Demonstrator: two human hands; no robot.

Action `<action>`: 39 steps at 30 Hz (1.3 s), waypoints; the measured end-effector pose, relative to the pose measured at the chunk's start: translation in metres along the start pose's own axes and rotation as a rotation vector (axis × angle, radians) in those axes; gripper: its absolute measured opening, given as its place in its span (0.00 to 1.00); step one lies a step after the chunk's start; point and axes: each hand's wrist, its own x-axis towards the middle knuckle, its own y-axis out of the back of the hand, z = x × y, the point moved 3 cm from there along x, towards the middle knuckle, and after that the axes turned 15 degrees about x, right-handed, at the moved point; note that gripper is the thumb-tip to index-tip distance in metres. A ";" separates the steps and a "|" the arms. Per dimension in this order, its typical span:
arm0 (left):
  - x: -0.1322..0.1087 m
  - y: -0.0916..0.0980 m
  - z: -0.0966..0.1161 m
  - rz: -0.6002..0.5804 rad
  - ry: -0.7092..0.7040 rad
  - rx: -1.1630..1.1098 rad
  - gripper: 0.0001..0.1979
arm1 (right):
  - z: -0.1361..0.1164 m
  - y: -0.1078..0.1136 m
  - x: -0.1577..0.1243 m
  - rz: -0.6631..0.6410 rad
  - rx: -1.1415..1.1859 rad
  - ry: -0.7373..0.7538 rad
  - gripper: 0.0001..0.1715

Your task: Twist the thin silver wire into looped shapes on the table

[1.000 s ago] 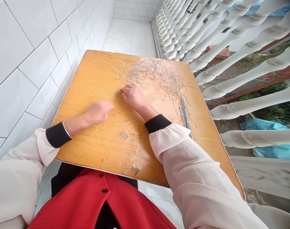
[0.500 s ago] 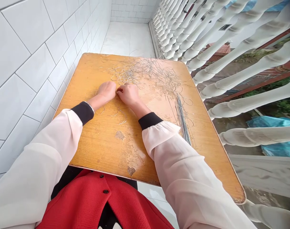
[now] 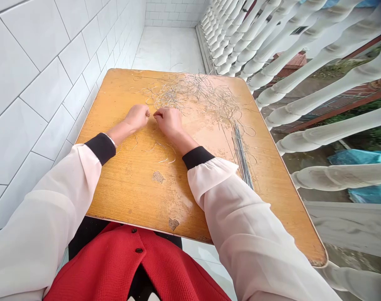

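The thin metal wires [image 3: 190,94] lie in a tangled heap on the far part of the wooden worktop [image 3: 121,200]. They seem light and springy, so a free end is probably the best place to take hold. The left hand [image 3: 137,117] and the right hand [image 3: 168,123] rest just below the heap, with the fingers [image 3: 157,113] curled inward. I cannot tell if they pinch a wire.
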 end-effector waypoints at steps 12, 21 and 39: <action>0.006 0.002 -0.007 0.030 -0.155 0.013 0.16 | 0.012 -0.005 0.005 -0.041 0.044 0.060 0.18; 0.000 0.003 -0.011 0.154 -0.141 0.093 0.14 | 0.010 -0.007 0.006 -0.041 -0.005 -0.011 0.15; -0.110 0.014 0.045 -0.102 -0.263 0.400 0.14 | 0.018 -0.003 0.013 -0.023 0.016 -0.007 0.17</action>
